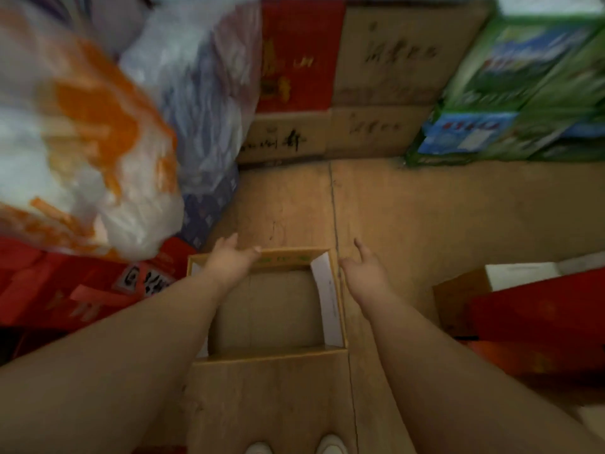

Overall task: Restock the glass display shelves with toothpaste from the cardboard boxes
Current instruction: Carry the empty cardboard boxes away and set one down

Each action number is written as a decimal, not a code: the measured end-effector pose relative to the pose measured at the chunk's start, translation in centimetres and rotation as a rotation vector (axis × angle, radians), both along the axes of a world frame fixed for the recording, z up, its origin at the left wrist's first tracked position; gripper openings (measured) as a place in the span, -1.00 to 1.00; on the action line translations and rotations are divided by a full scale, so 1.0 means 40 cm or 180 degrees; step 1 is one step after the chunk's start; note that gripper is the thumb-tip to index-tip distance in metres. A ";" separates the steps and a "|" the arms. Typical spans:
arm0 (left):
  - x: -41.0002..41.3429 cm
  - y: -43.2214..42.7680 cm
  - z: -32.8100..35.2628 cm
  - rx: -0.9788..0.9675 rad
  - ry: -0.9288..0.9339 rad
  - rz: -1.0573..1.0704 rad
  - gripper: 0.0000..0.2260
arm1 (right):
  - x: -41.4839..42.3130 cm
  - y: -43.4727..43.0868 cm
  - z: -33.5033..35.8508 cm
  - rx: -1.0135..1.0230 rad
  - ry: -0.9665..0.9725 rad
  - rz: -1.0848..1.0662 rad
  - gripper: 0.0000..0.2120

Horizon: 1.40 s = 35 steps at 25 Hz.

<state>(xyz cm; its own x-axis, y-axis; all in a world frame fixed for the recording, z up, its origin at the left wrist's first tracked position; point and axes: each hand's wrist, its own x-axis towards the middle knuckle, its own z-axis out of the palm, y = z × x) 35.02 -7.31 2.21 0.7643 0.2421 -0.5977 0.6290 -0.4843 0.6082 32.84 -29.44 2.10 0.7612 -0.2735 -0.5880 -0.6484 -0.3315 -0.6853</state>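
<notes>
One open brown cardboard box (271, 312) sits on the floor, its inside apparently bare. I see no toothpaste in it and no glass shelves nearby, so this box looks finished. Of the two hands, the left hand (229, 257) hovers over the box's far left corner and the right hand (363, 267) just beside its right wall. Both have loose fingers and hold nothing.
</notes>
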 end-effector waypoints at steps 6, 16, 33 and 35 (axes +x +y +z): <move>0.139 -0.291 0.582 -0.0408 -0.1008 -0.0456 -0.40 | 0.059 -0.207 0.543 -0.0247 -0.0885 -0.0216 -0.47; 0.136 -0.651 1.156 -0.1417 -0.1649 -0.1880 -0.42 | -0.130 -0.459 1.147 -0.0710 -0.1682 -0.1441 -0.43; -0.707 -0.928 1.584 -0.3766 -0.2316 -0.4197 -0.53 | -1.026 -0.357 1.506 -0.2817 -0.2177 -0.4487 -0.61; -0.839 -0.924 1.602 -0.4101 -0.2379 -0.4540 -0.55 | -1.172 -0.337 1.515 -0.2982 -0.2105 -0.4933 -0.62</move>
